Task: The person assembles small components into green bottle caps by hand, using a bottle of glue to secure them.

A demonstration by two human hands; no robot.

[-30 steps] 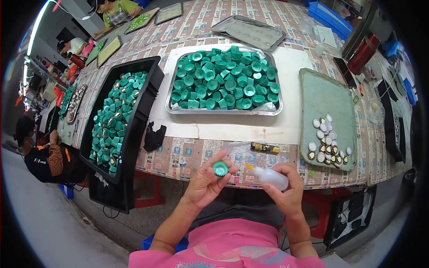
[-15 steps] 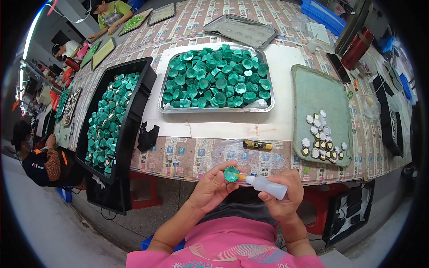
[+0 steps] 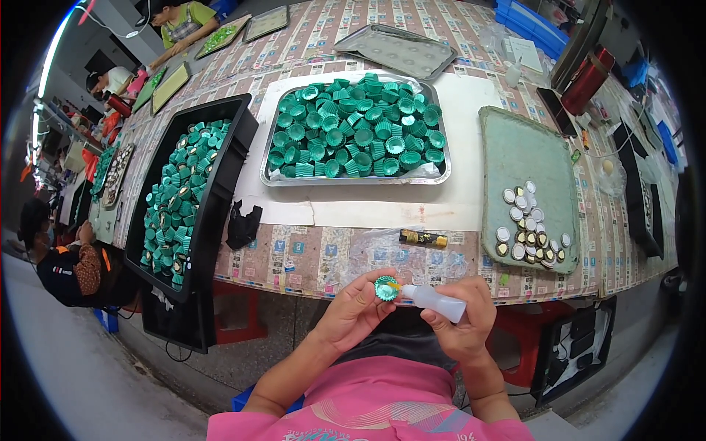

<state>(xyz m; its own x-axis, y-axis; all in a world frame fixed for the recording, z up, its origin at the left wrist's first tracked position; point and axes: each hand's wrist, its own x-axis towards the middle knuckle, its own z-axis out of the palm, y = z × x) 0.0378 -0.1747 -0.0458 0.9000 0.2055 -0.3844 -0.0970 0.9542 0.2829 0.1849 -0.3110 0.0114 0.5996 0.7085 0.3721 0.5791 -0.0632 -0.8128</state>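
Note:
Between the fingers of my left hand (image 3: 353, 312) is a small green fluted cup (image 3: 386, 288), its hollow turned up with a pale shine inside. My right hand (image 3: 467, 320) is closed round a translucent white squeeze bottle (image 3: 435, 303). The bottle lies nearly level, and its yellowish nozzle reaches over the right side of the cup. Beyond my hands, a silver metal tray (image 3: 353, 182) bears a heap of like green cups. On the right, a pale green tray (image 3: 526, 151) carries small round white-topped and gold pieces (image 3: 531, 220).
To the left, a black bin (image 3: 239, 140) holds green cups, several with round pieces in them. A black-and-gold cylinder (image 3: 423, 238) and a black cloth (image 3: 243, 225) lie near the table's front edge. A red flask (image 3: 588, 79) stands far right. Co-workers (image 3: 187, 29) sit along the left.
The cup in my left hand has shifted slightly right and a pale shine now shows inside it. The bottle has moved a little to the left, its nozzle further over the cup.

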